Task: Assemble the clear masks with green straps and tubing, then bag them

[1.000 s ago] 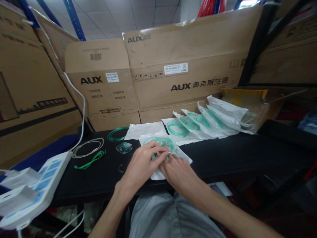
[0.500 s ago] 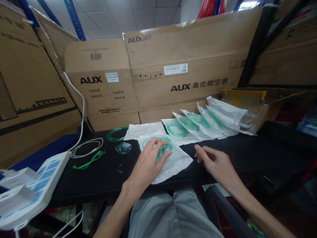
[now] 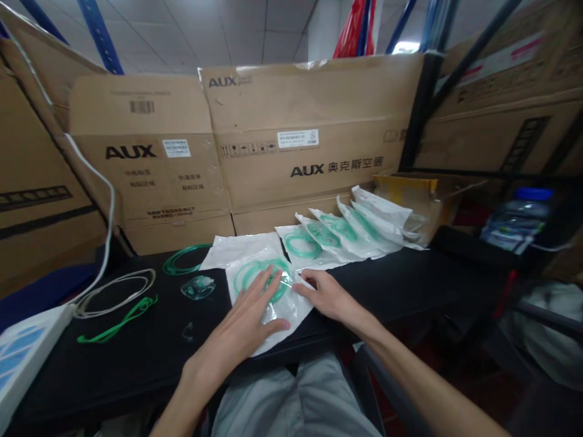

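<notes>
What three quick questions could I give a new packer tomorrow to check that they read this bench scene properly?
1. True or false: the left hand lies flat on the nearest pouch.
2. What does the right hand touch? A) the water bottle B) the nearest pouch's right edge C) the white cable loop
3. Fill in: the row of filled pouches overlaps toward the ____ cardboard box on the right.

Key: 1 true; 2 B; 3 open.
</notes>
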A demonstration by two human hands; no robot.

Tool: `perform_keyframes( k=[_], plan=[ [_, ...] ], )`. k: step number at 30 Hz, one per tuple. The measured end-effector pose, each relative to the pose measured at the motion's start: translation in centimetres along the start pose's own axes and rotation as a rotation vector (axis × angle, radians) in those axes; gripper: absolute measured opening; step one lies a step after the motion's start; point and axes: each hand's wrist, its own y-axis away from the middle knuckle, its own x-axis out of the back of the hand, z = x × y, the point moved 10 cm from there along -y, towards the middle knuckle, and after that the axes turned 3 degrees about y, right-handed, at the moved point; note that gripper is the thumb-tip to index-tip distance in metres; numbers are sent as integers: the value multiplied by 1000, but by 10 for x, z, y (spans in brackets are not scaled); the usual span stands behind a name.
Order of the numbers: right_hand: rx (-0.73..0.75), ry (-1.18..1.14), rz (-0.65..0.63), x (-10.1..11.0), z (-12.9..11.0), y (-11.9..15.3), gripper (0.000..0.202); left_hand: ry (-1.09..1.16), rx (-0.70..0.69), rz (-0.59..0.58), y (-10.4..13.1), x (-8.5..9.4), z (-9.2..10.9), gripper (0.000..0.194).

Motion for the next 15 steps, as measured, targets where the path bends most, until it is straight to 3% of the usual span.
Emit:
perform_keyframes(
  k=[4, 8, 12, 15],
  plan=[
    [-25, -248, 17, -5, -13, 5, 24, -12, 0, 61, 2, 18, -5, 104],
    [-135, -712, 53, 7, -9, 7, 31, -10, -43, 244, 6, 56, 13, 88],
    [-89, -882, 246, 64, 4, -9, 25, 49, -90, 481, 14, 91, 34, 60],
    [-102, -980, 369, 106, 23, -31, 12, 69, -97, 490, 13, 89, 38, 52]
  ],
)
